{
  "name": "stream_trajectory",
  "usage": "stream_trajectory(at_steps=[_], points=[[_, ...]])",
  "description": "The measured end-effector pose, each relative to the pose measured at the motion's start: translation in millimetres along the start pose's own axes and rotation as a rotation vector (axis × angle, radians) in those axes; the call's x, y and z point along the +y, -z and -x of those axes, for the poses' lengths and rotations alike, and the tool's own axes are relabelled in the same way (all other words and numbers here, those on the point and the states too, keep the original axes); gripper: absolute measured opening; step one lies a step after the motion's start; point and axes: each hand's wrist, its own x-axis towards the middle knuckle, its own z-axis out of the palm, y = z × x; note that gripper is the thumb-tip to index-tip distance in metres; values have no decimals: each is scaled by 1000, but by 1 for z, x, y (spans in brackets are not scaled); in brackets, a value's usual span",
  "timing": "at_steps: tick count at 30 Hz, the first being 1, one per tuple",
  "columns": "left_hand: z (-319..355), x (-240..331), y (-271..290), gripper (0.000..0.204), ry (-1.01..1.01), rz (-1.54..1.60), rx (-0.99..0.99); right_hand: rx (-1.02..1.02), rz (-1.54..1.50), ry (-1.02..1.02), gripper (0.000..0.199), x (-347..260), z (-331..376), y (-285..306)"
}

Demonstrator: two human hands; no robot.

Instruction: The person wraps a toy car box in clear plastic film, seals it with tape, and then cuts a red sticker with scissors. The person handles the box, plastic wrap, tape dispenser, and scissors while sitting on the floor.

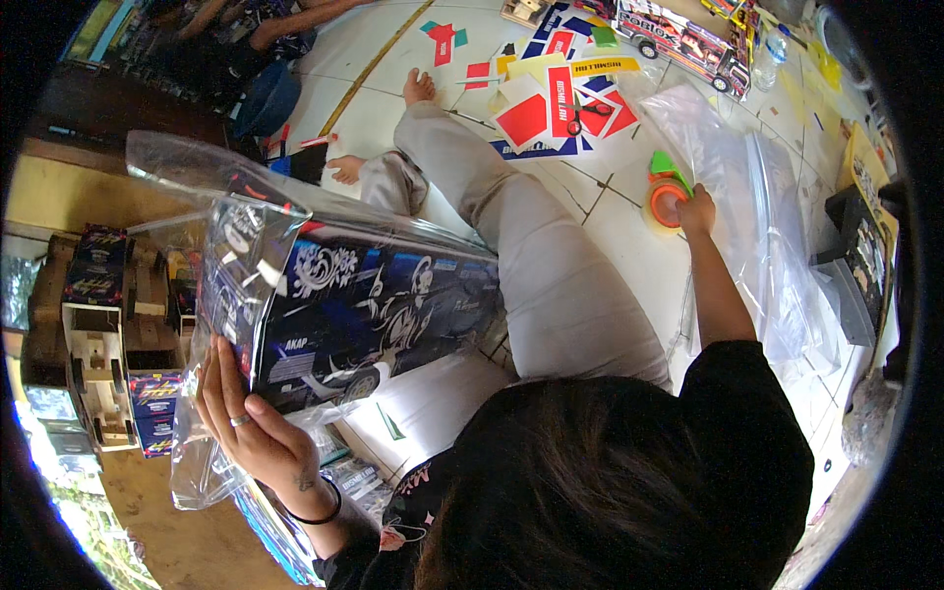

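A dark blue toy truck point(383, 310) with white and silver decorations lies across my lap, wrapped in a loose clear plastic bag point(162, 162). My left hand point(258, 438) grips its near left end through the plastic, fingers along the end face and thumb on the side. Out to the right, my right hand point(697, 213) is closed on a green tape dispenser point(661, 162) fitted with an orange-cored roll of tape point(669, 204), low over the tiled floor. Its fingertips are partly hidden.
Scissors point(587, 116) lie on coloured paper scraps point(521, 120) ahead. Behind them stands a finished-looking toy truck point(685, 44). Clear plastic bags point(762, 246) spread on the right. Wooden truck bodies point(98, 364) are stacked at left. Another person's arm point(295, 22) shows at the upper left.
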Motion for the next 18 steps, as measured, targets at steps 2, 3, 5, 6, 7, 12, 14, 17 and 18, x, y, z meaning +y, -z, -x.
stream_trajectory(at_steps=[2,3,5,6,7,12,14,17,18], points=[[1,0,0,46,-18,-4,5,62,-154,21,46,5,12,3],[1,-1,-1,46,-15,-10,5,125,-200,60,45,5,17,7],[1,0,-1,47,-21,-9,9,257,-195,192,45,5,29,21],[1,0,-1,47,-22,-11,8,323,-145,291,45,4,33,31],[1,0,-1,47,-18,-16,13,391,-93,396,45,4,37,40],[1,2,-1,45,3,47,32,-101,-863,86,43,-15,40,106],[3,2,0,42,48,85,23,-349,-1357,-46,43,-44,49,134],[5,0,0,41,60,105,33,-390,-1710,105,42,-114,83,180],[6,-1,0,43,49,118,36,-341,-1771,234,43,-146,97,195]])
